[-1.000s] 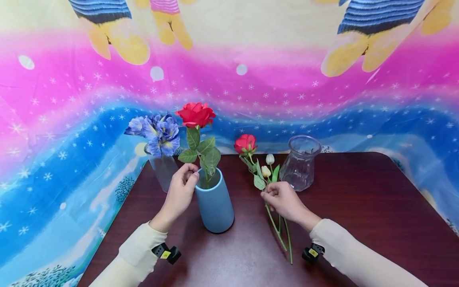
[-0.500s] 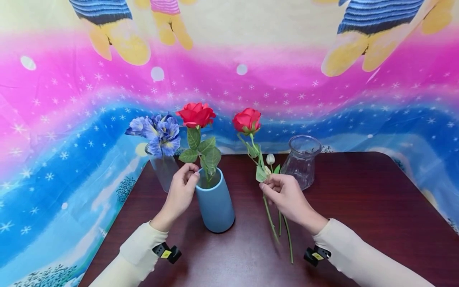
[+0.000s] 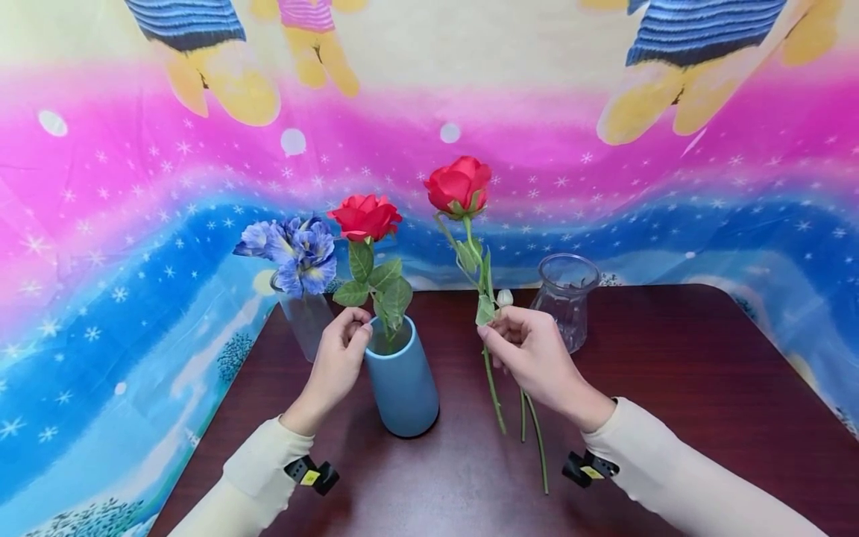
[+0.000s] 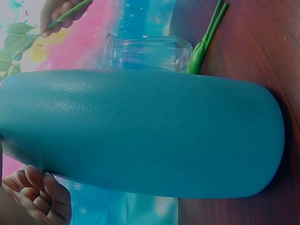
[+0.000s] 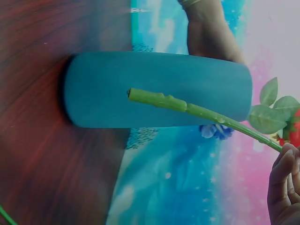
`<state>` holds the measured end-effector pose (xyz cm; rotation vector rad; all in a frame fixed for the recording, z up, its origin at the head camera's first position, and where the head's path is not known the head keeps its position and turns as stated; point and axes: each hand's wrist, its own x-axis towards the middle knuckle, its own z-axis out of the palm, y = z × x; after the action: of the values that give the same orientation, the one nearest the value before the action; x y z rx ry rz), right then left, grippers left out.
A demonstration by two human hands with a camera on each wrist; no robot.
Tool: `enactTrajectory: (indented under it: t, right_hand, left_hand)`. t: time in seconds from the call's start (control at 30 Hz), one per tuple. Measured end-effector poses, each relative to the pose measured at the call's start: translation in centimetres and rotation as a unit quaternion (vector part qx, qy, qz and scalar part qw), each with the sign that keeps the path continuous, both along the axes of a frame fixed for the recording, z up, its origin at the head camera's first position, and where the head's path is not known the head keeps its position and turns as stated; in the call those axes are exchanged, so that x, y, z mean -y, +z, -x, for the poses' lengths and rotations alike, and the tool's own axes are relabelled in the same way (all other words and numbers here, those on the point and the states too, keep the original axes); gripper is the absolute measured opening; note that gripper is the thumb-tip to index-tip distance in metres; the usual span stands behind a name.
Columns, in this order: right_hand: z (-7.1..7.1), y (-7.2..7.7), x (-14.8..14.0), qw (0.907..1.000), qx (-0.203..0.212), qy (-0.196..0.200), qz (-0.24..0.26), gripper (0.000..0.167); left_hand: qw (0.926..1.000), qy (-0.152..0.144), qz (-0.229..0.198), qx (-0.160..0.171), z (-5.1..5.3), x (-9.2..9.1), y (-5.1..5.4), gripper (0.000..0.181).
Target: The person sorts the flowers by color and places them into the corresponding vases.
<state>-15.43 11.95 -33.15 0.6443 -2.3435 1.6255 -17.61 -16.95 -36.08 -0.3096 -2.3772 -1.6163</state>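
At the left rim of a blue vase [image 3: 403,388], my left hand [image 3: 338,365] grips the edge with thumb and bent fingers. Inside that upright vase stands a red rose [image 3: 365,218] with green leaves. My right hand [image 3: 537,354] pinches a second red rose [image 3: 459,185] by its stem, below the leaves. This rose is held upright above the table, right of the vase, and its bare stem [image 5: 201,111] hangs clear in the right wrist view. Partly hidden behind my right hand, a white tulip [image 3: 505,297] lies on the table with green stems [image 3: 537,440] trailing forward.
A clear glass vase [image 3: 570,298] stands at the back right. Blue-purple flowers [image 3: 298,250] stand in a translucent vase [image 3: 303,328] at the back left. A printed cloth [image 3: 429,112] hangs behind the dark wooden table [image 3: 691,388].
My right hand has lifted the second rose off the table and away from the tulips, up and slightly left. My left hand has stayed at the blue vase's rim.
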Motion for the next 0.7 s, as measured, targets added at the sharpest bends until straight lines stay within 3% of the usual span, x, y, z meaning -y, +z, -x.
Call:
enactTrajectory:
  t: [0.3,0.7]
  right_hand:
    - [0.1,1.7,1.1,0.9973,-0.052,0.003,0.052,0.017]
    - [-0.1,4.6,3.3,0.9924,-0.074,0.027,0.094,0.017]
  left_hand:
    - [1.0000,0.001,-0.005,-0.001,0.0,0.1,-0.1,0.015]
    - [1.0000,-0.002,0.001,-0.007,0.1,0.2,-0.2,0.015]
